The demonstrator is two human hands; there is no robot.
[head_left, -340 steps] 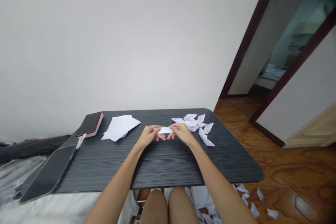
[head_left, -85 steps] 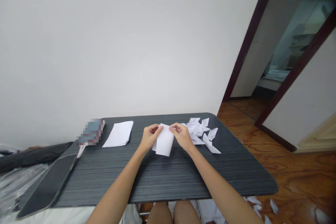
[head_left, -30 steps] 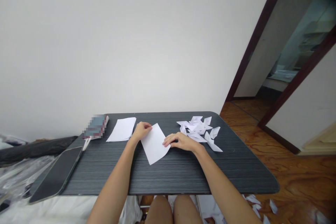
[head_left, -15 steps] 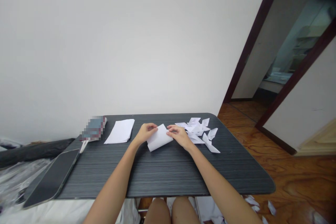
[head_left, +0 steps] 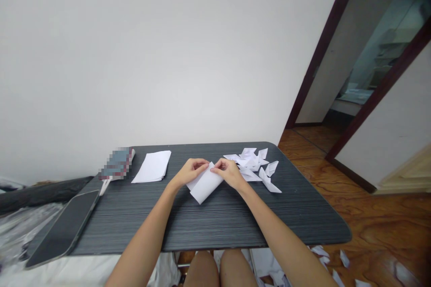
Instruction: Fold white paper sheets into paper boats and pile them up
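Between my hands is a sheet of white paper (head_left: pixel 206 184), its near part folded over and its corner tilted toward me. My left hand (head_left: pixel 193 170) pinches its upper left edge. Thumb and fingers of my right hand (head_left: pixel 228 172) are closed on its top right corner. Just right of my right hand lies a loose pile of folded paper pieces (head_left: pixel 249 161), with another folded piece (head_left: pixel 269 179) at its near side. A stack of white paper sheets (head_left: pixel 152 167) lies to the left of my left hand.
The dark table (head_left: pixel 134 219) stands against a white wall. At its left are a blurred-out book-like item (head_left: pixel 117 163) and a large phone or tablet (head_left: pixel 63 228) at the edge. Paper scraps (head_left: pixel 344 258) lie on the wooden floor at right.
My hands have come closer together at the top of the paper. The paper has turned, its lower corner now nearer me, and a folded-over flap shows.
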